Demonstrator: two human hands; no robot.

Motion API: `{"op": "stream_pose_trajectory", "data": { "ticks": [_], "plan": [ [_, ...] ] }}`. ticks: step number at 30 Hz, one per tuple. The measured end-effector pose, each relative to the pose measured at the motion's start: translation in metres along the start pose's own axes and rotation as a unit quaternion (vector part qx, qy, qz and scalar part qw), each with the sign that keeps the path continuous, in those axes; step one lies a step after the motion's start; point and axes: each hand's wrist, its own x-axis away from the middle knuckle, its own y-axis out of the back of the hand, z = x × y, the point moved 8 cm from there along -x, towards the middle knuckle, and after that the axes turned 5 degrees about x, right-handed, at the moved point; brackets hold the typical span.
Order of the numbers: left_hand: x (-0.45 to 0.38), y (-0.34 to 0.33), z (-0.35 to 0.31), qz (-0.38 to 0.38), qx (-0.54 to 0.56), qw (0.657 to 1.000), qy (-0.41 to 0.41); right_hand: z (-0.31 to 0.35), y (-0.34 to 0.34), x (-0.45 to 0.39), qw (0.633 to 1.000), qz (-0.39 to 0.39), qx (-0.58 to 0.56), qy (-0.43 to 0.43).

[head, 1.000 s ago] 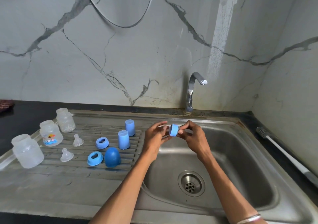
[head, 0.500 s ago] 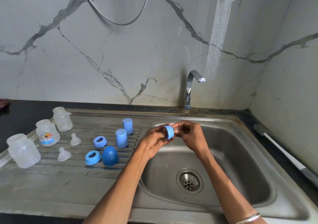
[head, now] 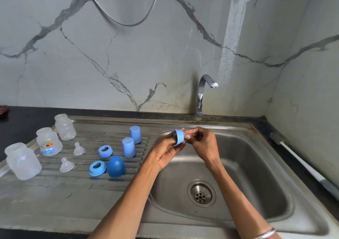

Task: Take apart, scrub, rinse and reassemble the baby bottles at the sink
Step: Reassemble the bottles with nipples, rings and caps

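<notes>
My left hand (head: 166,153) and my right hand (head: 203,147) hold a small blue collar ring (head: 179,136) between them above the left rim of the sink basin (head: 256,165). Fingers of both hands pinch it; whether a teat sits in it I cannot tell. On the ribbed drainboard (head: 55,187) stand three clear bottle bodies (head: 23,160), (head: 48,141), (head: 65,126). Two clear teats (head: 78,148), (head: 66,164), two blue rings (head: 105,151), (head: 97,168), two light blue caps (head: 128,147), (head: 135,134) and a dark blue dome cap (head: 116,166) lie beside them.
A chrome tap (head: 202,95) stands behind the basin, with no water running. The drain (head: 201,193) is at the basin's bottom. A white-handled bottle brush (head: 300,163) lies on the black counter at the right. Marble wall rises behind.
Both hands stay at the basin's left rim with the blue ring, which has turned a little between the fingers. My view has shifted slightly.
</notes>
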Motion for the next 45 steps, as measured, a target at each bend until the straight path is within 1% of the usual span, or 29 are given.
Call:
{"op": "stream_pose_trajectory", "data": {
  "ticks": [2, 4, 6, 9, 11, 13, 16, 20, 23, 25, 31, 38, 42, 45],
  "plan": [
    [-0.001, 0.0, 0.001, 0.012, 0.014, 1.0, 0.003, 0.002, 0.002, -0.001, 1.0, -0.01, 0.015, 0.01],
    [-0.002, 0.005, 0.002, -0.015, 0.022, 1.0, 0.009, 0.002, -0.002, 0.0, 0.999, 0.013, 0.043, 0.013],
    [-0.002, 0.009, 0.002, -0.039, -0.002, 0.999, 0.007, 0.0, -0.008, 0.0, 0.997, 0.048, 0.057, 0.003],
    [-0.001, 0.008, 0.0, -0.042, -0.027, 0.999, 0.006, -0.006, -0.011, -0.001, 0.994, 0.082, 0.071, -0.009],
    [0.0, 0.004, -0.001, -0.036, -0.026, 0.999, 0.009, -0.007, -0.01, 0.0, 0.993, 0.088, 0.074, -0.021],
    [0.0, -0.001, -0.001, -0.032, -0.017, 0.999, 0.009, -0.005, -0.008, 0.002, 0.995, 0.076, 0.049, -0.03],
    [0.0, 0.0, 0.004, -0.045, 0.005, 0.999, 0.017, -0.001, -0.001, 0.001, 0.998, 0.026, 0.051, -0.02],
    [0.005, -0.006, 0.014, -0.002, 0.043, 0.997, 0.062, -0.001, 0.007, -0.001, 0.997, -0.027, 0.065, 0.004],
    [0.01, -0.012, 0.009, 0.035, 0.043, 0.997, 0.062, 0.0, 0.008, -0.003, 0.997, -0.02, 0.07, 0.015],
    [0.013, -0.014, 0.008, 0.04, 0.041, 0.996, 0.062, -0.002, 0.009, -0.004, 0.997, -0.013, 0.074, 0.014],
    [0.008, -0.006, 0.011, -0.037, 0.1, 0.992, 0.06, -0.004, 0.01, -0.007, 0.999, -0.006, 0.052, 0.012],
    [0.006, -0.005, 0.012, -0.046, 0.088, 0.993, 0.068, -0.002, 0.006, -0.006, 0.999, 0.019, 0.013, 0.022],
    [0.009, 0.0, 0.014, -0.038, 0.115, 0.99, 0.075, -0.005, 0.002, -0.006, 0.998, 0.032, 0.038, 0.032],
    [0.009, -0.001, 0.01, -0.024, 0.089, 0.994, 0.06, -0.006, -0.001, -0.007, 0.998, 0.045, 0.044, 0.02]
  ]
}}
